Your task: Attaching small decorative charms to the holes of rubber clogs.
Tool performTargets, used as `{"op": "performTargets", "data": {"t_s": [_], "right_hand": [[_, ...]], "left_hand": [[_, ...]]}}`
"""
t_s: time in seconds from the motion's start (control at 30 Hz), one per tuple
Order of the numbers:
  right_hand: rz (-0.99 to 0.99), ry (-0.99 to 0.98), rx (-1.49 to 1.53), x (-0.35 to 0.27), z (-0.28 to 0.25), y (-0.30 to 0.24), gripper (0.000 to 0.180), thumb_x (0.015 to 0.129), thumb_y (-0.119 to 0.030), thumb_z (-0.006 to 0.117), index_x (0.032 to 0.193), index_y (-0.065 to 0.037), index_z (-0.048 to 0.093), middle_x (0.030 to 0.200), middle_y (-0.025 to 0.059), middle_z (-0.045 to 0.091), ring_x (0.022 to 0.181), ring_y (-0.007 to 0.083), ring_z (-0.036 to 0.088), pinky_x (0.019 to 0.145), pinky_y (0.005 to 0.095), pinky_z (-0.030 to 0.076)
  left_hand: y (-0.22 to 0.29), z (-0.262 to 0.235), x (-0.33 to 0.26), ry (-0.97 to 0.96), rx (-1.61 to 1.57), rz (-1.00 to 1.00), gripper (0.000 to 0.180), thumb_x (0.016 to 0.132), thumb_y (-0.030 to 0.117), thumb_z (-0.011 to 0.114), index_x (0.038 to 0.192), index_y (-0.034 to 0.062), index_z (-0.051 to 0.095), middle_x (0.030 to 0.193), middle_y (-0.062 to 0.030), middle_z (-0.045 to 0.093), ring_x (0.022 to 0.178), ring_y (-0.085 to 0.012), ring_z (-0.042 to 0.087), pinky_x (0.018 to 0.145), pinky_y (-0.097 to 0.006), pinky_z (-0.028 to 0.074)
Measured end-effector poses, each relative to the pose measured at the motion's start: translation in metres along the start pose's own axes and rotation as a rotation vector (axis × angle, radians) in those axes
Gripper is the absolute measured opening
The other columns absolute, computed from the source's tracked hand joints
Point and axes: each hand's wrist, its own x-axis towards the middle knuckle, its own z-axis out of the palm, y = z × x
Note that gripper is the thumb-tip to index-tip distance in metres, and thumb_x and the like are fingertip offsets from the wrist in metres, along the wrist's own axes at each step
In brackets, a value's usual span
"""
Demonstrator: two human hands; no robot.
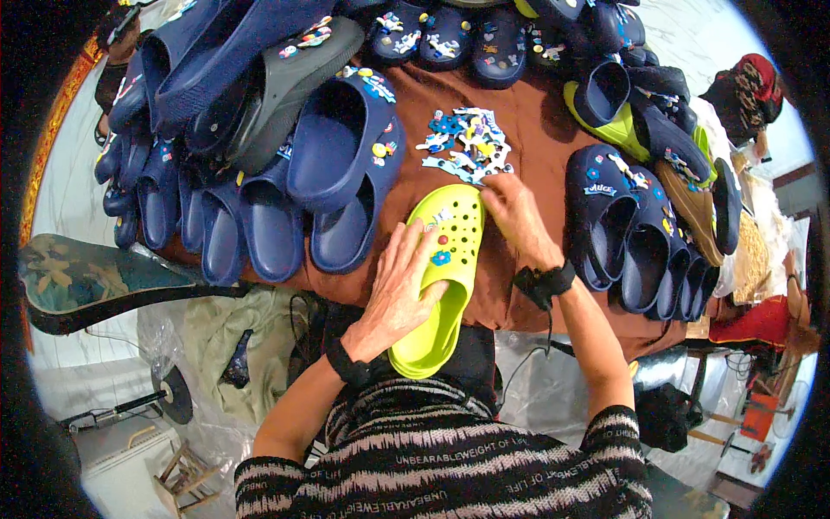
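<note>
A lime-green clog [445,333] with round holes stands in front of me, toe pointing away, heel close to my body. My left hand [402,281] is closed around its left side, thumb at the foot opening and fingers over the upper. On the clog's upper sit a blue flower charm [442,258], a dark red round charm and a whitish one. Beyond the toe lies a heap of small white, blue and yellow shoe charms [471,147]. My right hand [519,221] is at the heap's near edge, right of the toe, fingers bent together; what they pinch is hidden.
Navy clogs [333,156] with charms are stacked at the left of the brown-covered table [424,104]. More navy clogs [644,268] stand at the right, with others along the back. A padded dark seat [95,285] is at the left. Another person [748,99] is at the far right.
</note>
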Motion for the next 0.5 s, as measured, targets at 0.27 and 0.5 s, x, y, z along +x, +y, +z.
{"op": "performTargets", "data": {"t_s": [0.27,0.5], "right_hand": [[0.164,0.167,-0.257,0.075,-0.021,0.056,0.024,0.088,-0.026,0.066,0.098,-0.005,0.069,0.102,0.0195,0.070,0.096,0.0394,0.067,0.082,0.0464,0.053],[0.262,0.085,-0.474,0.069,0.000,0.063,0.042,0.077,-0.037,0.078,0.098,-0.002,0.068,0.100,0.0217,0.070,0.095,0.0394,0.067,0.082,0.0470,0.052]], "left_hand": [[-0.002,0.009,-0.001,-0.057,-0.124,0.049,0.057,0.102,0.040,0.047,0.149,0.0087,0.041,0.159,-0.0180,0.028,0.147,-0.0423,0.020,0.118,-0.052,0.019],[-0.003,0.012,-0.004,-0.051,-0.134,0.035,0.057,0.103,0.043,0.045,0.148,0.0097,0.043,0.159,-0.0167,0.027,0.148,-0.0416,0.017,0.119,-0.051,0.018]]}}
